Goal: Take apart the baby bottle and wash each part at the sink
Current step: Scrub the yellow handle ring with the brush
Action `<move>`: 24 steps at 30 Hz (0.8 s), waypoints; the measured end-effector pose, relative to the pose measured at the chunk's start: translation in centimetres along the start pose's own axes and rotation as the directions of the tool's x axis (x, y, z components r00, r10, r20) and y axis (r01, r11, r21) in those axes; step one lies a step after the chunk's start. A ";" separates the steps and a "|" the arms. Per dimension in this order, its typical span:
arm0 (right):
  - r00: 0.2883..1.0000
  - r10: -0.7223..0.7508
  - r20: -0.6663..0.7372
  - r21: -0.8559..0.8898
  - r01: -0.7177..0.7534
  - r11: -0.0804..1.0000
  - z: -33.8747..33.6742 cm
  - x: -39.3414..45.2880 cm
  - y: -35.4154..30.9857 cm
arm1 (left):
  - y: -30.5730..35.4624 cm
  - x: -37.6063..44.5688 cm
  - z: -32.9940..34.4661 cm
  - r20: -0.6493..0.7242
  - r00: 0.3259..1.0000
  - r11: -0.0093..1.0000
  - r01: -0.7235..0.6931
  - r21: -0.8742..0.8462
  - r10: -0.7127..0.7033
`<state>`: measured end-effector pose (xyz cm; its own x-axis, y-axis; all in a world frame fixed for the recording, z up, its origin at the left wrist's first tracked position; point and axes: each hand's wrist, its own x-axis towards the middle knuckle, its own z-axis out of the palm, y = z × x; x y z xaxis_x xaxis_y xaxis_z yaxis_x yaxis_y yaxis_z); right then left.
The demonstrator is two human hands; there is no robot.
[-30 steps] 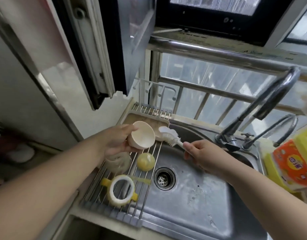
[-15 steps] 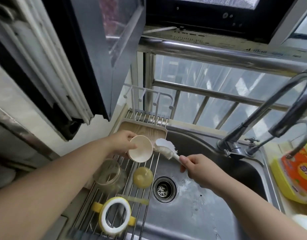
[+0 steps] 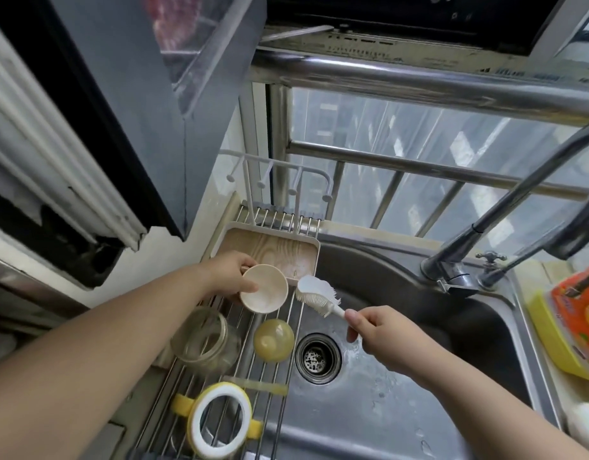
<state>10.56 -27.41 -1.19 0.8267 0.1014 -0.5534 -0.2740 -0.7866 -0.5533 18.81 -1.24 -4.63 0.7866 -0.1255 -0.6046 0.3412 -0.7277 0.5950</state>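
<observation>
Currently left hand (image 3: 235,277) holds cream cap (image 3: 264,287) over rack (image 3: 280,330), opening tilted up. Right hand (image 3: 382,330) pinches brush (image 3: 316,293), bristles just beside the cap's rim. Glass bottle (image 3: 205,338), yellow dome (image 3: 274,340) and handled ring (image 3: 220,419) lie on the rack. Risks: wet cap slipping into sink (image 3: 369,410); dome rolling off the bars.

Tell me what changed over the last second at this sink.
Little changed. The right hand drew the white silicone brush slightly back from the cream cap, which the left hand keeps gripping over the roll-up rack. No grip was taken or released. The glass bottle, amber nipple and yellow-handled collar ring stayed lying on the rack; the apparent shift is mostly the camera tilting.
</observation>
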 end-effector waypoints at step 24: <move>0.988 -0.152 0.034 -0.185 0.156 0.970 0.9 -3.6 -1.3 | 0.7 -17.2 2.4 -0.400 0.843 0.930 -0.359 0.079 0.360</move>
<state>7.47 -26.17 0.97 0.8414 0.2405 -0.4839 -0.0461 -0.8603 -0.5077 4.29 -1.19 4.90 0.9917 -0.0977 -0.0838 -0.0059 -0.6850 0.7285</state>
